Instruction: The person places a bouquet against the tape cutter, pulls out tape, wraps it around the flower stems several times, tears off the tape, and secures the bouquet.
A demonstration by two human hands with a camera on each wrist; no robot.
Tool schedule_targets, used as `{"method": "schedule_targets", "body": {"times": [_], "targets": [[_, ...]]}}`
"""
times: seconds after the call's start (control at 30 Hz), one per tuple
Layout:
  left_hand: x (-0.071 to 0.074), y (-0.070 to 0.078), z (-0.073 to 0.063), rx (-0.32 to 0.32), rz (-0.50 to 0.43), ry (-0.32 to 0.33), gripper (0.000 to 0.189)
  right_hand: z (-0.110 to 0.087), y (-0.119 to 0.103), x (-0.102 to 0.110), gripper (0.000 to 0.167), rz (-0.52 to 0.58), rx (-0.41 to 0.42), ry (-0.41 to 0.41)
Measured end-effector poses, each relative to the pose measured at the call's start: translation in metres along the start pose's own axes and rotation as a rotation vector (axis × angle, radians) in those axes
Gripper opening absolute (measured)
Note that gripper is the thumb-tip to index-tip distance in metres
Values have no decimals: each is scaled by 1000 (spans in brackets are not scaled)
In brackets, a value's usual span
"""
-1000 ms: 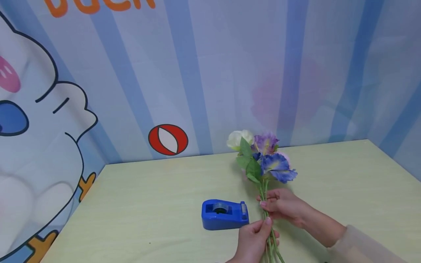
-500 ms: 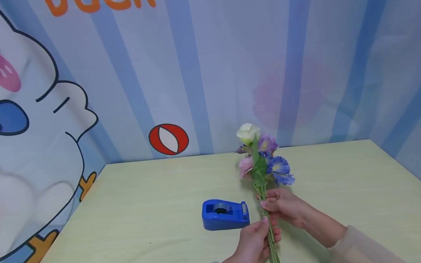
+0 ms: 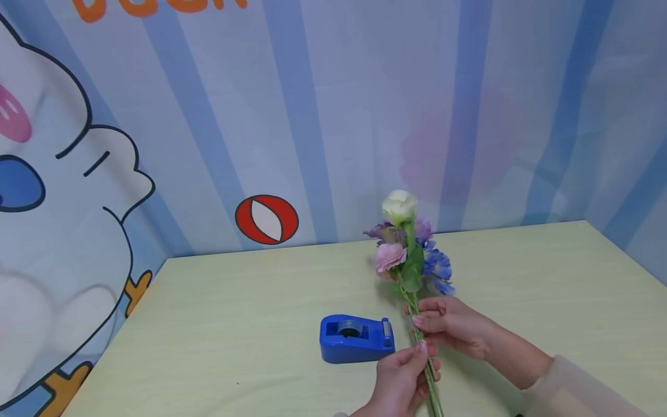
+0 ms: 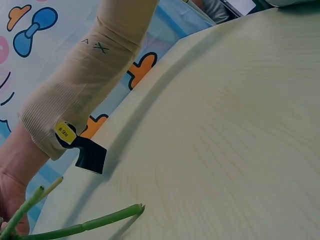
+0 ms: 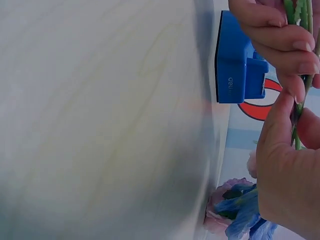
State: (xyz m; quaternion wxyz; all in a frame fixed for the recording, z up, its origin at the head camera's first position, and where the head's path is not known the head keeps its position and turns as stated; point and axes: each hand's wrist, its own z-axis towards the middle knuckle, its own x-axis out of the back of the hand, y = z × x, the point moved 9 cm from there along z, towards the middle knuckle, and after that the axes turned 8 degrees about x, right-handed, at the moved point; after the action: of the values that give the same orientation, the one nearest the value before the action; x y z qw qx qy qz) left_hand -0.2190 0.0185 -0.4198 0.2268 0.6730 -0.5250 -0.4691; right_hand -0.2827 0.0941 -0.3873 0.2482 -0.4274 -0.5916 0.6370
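Note:
A bunch of artificial flowers on long green stems (image 3: 432,387) is held in both hands, tilted upward from the table. Its heads are a white flower (image 3: 399,207), a pink one (image 3: 389,258), purple ones and a blue one (image 3: 439,270). My right hand (image 3: 455,327) pinches the stems just under the leaves. Lower down, my left hand (image 3: 398,379) grips them with its thumb on top. In the right wrist view, the fingers of my left hand (image 5: 280,40) curl round the stems. Cut stem ends (image 4: 100,220) show in the left wrist view.
Left of the hands, a blue tape dispenser (image 3: 356,340) with a clear roll stands close to my left hand. The pale wooden table (image 3: 234,324) reaches back to a printed cartoon backdrop (image 3: 354,116). A beige sleeve (image 4: 85,85) with a black wrist mount (image 4: 91,155) crosses the left wrist view.
The bunch has turned in the hands: the white flower moved right and up, the pink one came into view at the front left, and the blue one shifted left. Both hands stay nearly in place.

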Motion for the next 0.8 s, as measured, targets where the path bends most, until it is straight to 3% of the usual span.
{"method": "schedule_targets", "body": {"times": [0.2,0.43,0.6,0.8], "targets": [[1,2,0,-4,22,8,29,0,0,-2,44,7,-9,-25],[7,3,-1,22,121,49,31,1,2,0,43,7,-22,-17],[10,5,-1,9,144,64,30,0,0,-3,39,30,7,-70],[16,6,2,29,190,108,27,0,1,-5,45,25,11,-92]]}}
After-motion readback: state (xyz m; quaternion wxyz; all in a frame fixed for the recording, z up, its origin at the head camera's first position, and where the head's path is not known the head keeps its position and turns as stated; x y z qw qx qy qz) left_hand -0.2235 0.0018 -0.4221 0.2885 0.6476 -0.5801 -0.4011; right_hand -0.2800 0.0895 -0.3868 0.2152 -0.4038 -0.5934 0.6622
